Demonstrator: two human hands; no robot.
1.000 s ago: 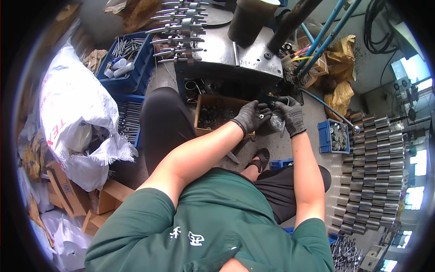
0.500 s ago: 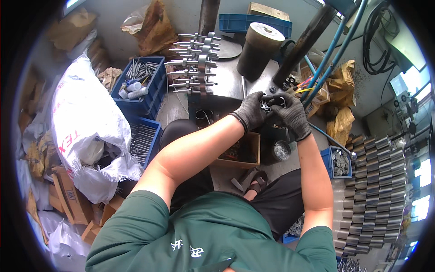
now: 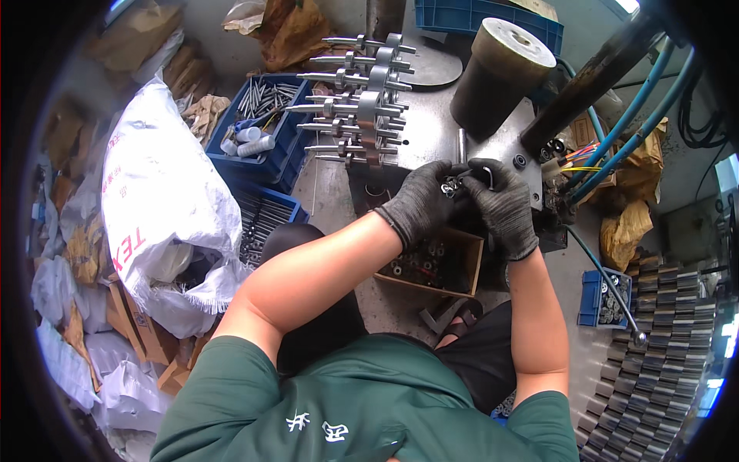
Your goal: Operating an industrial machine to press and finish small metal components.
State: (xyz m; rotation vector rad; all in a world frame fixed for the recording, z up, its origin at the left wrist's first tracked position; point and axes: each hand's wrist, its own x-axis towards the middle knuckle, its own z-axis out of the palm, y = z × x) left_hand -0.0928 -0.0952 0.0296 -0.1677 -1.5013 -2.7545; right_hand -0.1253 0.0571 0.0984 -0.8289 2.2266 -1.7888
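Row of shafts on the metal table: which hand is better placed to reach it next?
Probably the left hand: it is nearer the row of shafts than the right hand, though it holds small metal parts.

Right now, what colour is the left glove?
The left glove is dark grey, best in the head view.

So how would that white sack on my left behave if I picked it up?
The white sack would probably flop and crumple: its skin is creased and its mouth frayed. It may be awkward to grip, bulging as it does. Anything inside could spill, since the mouth gapes open.
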